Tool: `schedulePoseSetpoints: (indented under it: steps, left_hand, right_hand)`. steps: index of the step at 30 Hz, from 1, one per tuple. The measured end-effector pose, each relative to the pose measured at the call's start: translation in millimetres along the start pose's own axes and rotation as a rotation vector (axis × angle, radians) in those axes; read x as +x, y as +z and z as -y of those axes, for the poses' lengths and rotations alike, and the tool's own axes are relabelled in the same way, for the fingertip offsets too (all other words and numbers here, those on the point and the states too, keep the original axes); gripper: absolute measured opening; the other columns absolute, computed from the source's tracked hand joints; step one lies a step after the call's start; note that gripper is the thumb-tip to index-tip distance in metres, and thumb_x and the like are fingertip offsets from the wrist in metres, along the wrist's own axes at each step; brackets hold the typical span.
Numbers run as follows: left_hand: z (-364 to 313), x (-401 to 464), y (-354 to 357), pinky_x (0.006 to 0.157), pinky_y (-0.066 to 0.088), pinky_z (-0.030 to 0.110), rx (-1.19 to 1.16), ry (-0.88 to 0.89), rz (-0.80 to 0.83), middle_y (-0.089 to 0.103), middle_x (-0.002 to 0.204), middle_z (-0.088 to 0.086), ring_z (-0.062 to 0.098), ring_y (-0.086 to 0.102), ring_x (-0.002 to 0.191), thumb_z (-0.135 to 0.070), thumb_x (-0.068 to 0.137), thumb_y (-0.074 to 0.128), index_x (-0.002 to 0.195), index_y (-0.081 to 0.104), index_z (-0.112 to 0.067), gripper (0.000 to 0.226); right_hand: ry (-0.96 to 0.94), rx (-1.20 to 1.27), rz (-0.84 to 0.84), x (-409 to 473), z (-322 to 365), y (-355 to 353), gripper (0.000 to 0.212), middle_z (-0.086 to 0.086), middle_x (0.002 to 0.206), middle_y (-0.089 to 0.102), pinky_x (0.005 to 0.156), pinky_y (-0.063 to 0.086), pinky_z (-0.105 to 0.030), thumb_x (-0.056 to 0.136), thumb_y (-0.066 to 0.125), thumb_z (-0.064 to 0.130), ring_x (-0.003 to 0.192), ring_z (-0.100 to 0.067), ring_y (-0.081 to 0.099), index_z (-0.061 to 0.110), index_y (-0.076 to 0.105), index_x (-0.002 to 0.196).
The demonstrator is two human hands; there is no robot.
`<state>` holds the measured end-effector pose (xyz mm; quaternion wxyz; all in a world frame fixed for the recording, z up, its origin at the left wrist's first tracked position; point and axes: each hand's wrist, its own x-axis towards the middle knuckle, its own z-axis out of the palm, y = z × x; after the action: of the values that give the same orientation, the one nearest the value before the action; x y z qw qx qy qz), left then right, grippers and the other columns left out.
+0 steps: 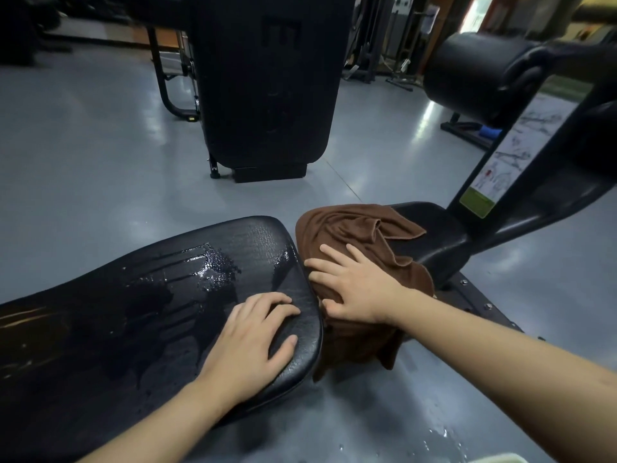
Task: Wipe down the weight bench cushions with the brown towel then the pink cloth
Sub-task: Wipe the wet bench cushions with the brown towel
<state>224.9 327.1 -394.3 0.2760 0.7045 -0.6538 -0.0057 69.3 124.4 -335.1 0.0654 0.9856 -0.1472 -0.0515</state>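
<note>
While the left hand [258, 332] rests flat, fingers loosely bent and empty, apparently steadying the wet black padded bench cushion [150, 295] at lower left, the right hand [354, 285] presses the crumpled brown towel [360, 228] at centre frame, seemingly wiping the adjoining cushion.

Floor [83, 135]: smooth grey coating, glossy, with pale reflections of light; fills the middle of the frame. A thin seam line [344, 182] runs diagonally right of centre. Water drops [444, 432] lie on it at lower right.

Upright black pad [267, 78]: tall, top centre, standing on a dark base [270, 173].

Black tube frame [167, 88]: upper left, beside the pad, curved at the foot.

Round black roller pad [467, 75]: upper right, on a dark arm.

Instruction placard [510, 148]: right side, white with exercise drawings and a green strip at its lower end, fixed to a slanted black post.

Blue object [489, 132]: on the floor at right, too small to identify.

Far gym equipment [384, 35]: top right, blurred, dimly lit.
</note>
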Motion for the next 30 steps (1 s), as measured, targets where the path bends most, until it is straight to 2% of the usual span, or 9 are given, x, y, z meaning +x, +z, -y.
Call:
schedulePoseSetpoints:
  steps: [3, 7, 10, 15, 17, 21, 30]
  left_hand:
    - [0.1, -0.3, 0.4, 0.103, 0.024, 0.019, 0.002, -0.001, -0.002, 0.049, 0.133, -0.016, 0.007, 0.044, 0.128, -0.047, 0.092, 0.052, 0.125, 0.058, -0.033, 0.036]
    - [0.4, 0.2, 0.4, 0.103, 0.024, 0.019, -0.008, -0.005, -0.002, 0.048, 0.133, -0.017, 0.007, 0.043, 0.128, -0.047, 0.092, 0.052, 0.125, 0.058, -0.033, 0.036]
    - [0.4, 0.5, 0.7, 0.103, 0.024, 0.019, -0.010, -0.005, -0.002, 0.048, 0.132, -0.017, 0.007, 0.044, 0.127, -0.047, 0.091, 0.052, 0.125, 0.058, -0.033, 0.036]
    - [1.0, 1.2, 1.4, 0.104, 0.023, 0.019, -0.014, -0.001, -0.005, 0.049, 0.132, -0.016, 0.007, 0.044, 0.127, -0.046, 0.091, 0.052, 0.124, 0.058, -0.033, 0.036]
    - [0.4, 1.1, 1.5, 0.104, 0.024, 0.020, -0.014, 0.000, -0.004, 0.049, 0.132, -0.016, 0.008, 0.044, 0.127, -0.046, 0.091, 0.051, 0.124, 0.058, -0.032, 0.036]
    - [-0.1, 1.0, 0.4, 0.104, 0.026, 0.022, -0.013, -0.002, 0.001, 0.048, 0.132, -0.016, 0.007, 0.043, 0.128, -0.046, 0.092, 0.051, 0.125, 0.057, -0.033, 0.036]
    - [0.3, 1.6, 0.5, 0.105, 0.029, 0.024, -0.024, -0.005, 0.006, 0.047, 0.133, -0.017, 0.006, 0.042, 0.128, -0.045, 0.091, 0.054, 0.125, 0.057, -0.034, 0.036]
  right_hand:
    - [-0.034, -0.031, -0.031, -24.0, 4.5, 9.9, 0.071, 0.009, 0.165, 0.025, 0.121, 0.007, -0.057, 0.082, 0.038, 0.056, 0.156, -0.026, 0.005, 0.026, 0.045, 0.146]
    - [-0.029, -0.089, -0.075, -32.0, 6.9, 16.4, 0.068, 0.009, 0.165, 0.024, 0.122, 0.014, -0.058, 0.082, 0.048, 0.055, 0.156, -0.026, 0.008, 0.029, 0.045, 0.144]
    - [0.024, -0.090, -0.087, -26.6, 7.9, 15.6, 0.077, 0.007, 0.168, 0.016, 0.122, 0.013, -0.058, 0.080, 0.045, 0.060, 0.156, -0.026, 0.005, 0.030, 0.036, 0.151]
    - [0.190, -0.060, 0.022, -9.8, 6.5, 8.6, 0.103, 0.001, 0.170, -0.005, 0.121, 0.001, -0.060, 0.071, 0.028, 0.074, 0.155, -0.030, -0.012, 0.028, 0.009, 0.161]
    - [0.241, -0.038, 0.059, 4.3, 4.4, 5.4, 0.102, -0.001, 0.170, -0.009, 0.121, 0.000, -0.062, 0.075, 0.030, 0.075, 0.154, -0.030, -0.014, 0.028, 0.004, 0.161]
    - [0.301, 0.017, 0.106, 34.1, -3.1, -1.8, 0.096, 0.001, 0.169, -0.011, 0.121, -0.001, -0.062, 0.086, 0.049, 0.067, 0.154, -0.029, -0.015, 0.029, 0.001, 0.161]
    - [0.436, 0.113, 0.109, 93.2, -23.9, -4.9, 0.088, 0.004, 0.170, -0.007, 0.121, -0.004, -0.062, 0.091, 0.041, 0.067, 0.155, -0.028, -0.012, 0.030, 0.004, 0.161]
